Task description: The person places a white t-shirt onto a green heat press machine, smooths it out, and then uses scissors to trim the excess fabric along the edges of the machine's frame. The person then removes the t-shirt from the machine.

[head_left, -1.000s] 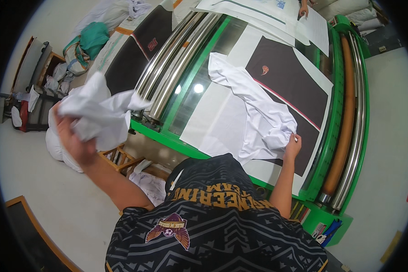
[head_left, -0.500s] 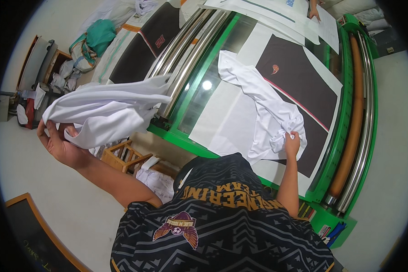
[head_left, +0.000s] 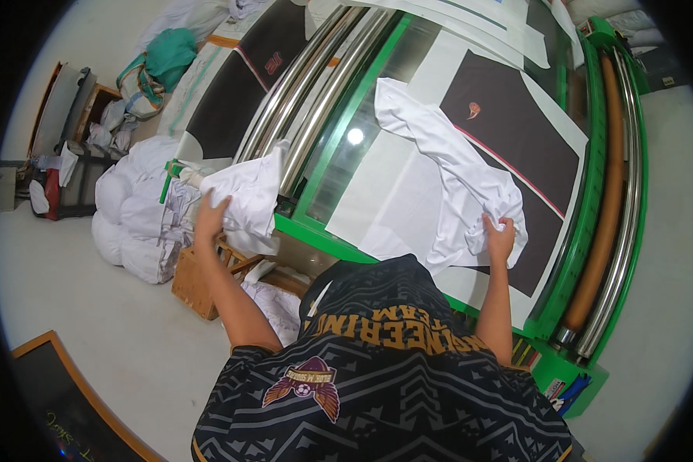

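At the machine's left corner my left hand [head_left: 210, 219] has its fingers closed on a white cloth [head_left: 248, 192], which drapes beside the rollers. My right hand [head_left: 500, 239] pinches the bunched near end of a long white fabric piece [head_left: 473, 181]. That piece lies rumpled across white paper and a dark printed panel [head_left: 508, 115] with a red-and-white stripe and a small orange emblem. Under them is the flat bed of a green-framed roller machine [head_left: 323, 240].
Steel rollers [head_left: 316, 108] run along the bed's left side, an orange-brown roller [head_left: 604, 200] along its right. A big white bundle [head_left: 138, 212] rests on the left, near a wooden stool [head_left: 196, 281]. A dark board [head_left: 69, 400] stands lower left.
My left hand has swung right and inward, bringing the spread cloth down to the machine's corner and uncovering the white bundle. My right hand keeps its grip. Another person's hand has left the top.
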Demonstrator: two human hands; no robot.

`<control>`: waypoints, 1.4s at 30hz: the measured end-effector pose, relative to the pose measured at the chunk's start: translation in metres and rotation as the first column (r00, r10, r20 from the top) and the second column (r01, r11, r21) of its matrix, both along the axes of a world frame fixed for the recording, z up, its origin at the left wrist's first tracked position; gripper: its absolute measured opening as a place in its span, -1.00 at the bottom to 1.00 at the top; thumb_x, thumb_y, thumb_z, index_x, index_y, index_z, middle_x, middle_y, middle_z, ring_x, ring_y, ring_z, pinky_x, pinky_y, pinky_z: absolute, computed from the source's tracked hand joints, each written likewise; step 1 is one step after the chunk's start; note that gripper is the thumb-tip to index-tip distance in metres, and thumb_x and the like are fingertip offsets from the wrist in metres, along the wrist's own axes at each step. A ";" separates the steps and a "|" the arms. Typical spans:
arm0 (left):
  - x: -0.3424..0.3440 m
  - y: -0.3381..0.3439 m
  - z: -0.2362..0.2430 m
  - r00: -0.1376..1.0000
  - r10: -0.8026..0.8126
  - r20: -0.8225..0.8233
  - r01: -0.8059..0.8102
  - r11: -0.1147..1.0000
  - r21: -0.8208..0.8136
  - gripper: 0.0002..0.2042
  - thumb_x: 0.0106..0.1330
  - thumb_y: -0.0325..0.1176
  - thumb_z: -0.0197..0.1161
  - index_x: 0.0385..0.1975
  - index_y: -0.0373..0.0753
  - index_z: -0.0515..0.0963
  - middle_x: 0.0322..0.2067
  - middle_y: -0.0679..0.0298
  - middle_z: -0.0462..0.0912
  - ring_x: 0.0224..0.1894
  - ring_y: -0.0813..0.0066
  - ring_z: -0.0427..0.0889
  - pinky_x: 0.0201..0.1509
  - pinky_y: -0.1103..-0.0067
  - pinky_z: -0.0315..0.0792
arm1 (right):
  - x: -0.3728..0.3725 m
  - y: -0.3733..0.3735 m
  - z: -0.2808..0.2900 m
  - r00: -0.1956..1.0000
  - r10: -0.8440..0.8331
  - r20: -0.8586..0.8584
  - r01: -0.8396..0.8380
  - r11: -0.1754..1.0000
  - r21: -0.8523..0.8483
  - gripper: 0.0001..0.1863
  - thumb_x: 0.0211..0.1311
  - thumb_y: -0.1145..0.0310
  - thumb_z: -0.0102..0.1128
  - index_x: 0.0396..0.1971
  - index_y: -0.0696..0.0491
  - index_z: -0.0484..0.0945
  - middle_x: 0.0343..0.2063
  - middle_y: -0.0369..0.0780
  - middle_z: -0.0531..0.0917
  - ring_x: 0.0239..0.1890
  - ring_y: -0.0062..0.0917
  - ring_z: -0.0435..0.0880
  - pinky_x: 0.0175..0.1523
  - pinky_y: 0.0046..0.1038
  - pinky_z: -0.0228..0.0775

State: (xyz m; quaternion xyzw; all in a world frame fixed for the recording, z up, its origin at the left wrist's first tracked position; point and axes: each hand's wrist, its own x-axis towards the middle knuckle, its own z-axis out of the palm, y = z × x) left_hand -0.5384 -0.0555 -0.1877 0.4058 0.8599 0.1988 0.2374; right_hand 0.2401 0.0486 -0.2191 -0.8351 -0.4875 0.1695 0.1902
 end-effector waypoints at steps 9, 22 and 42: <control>0.158 0.032 -0.013 0.997 -0.065 -0.037 0.040 0.879 -0.476 0.01 0.49 0.33 0.32 0.67 -0.37 0.23 0.57 -0.59 0.18 0.69 -0.45 0.13 0.73 0.09 0.13 | -0.017 -0.003 0.037 0.779 0.051 -0.625 -0.037 0.999 0.035 -0.51 0.22 0.44 0.39 0.18 0.16 0.65 -0.08 -0.22 0.78 -0.05 -0.50 0.74 0.08 -0.41 0.57; 0.280 0.076 0.228 -0.213 -0.413 0.886 0.359 0.810 0.464 -0.62 0.62 -0.14 0.14 0.11 -0.37 0.61 0.17 0.08 0.65 0.17 0.12 0.62 0.26 0.33 0.45 | -0.212 -0.068 0.292 -0.373 0.690 -0.620 -0.735 0.189 0.652 -0.49 0.33 0.43 0.54 0.27 0.13 0.68 0.17 -0.10 0.75 0.24 -0.30 0.71 0.42 -0.24 0.47; 0.345 0.041 0.361 -0.957 -0.281 0.073 0.159 -0.300 0.941 -0.71 0.78 -0.29 0.07 0.06 -0.30 0.72 0.34 -0.14 0.69 0.24 -0.06 0.76 0.25 0.17 0.64 | 0.053 -0.146 0.034 0.973 -0.232 0.016 0.230 0.970 0.081 -0.35 0.40 0.20 0.47 0.42 0.10 0.53 0.41 0.03 0.57 0.46 -0.02 0.53 0.52 -0.01 0.43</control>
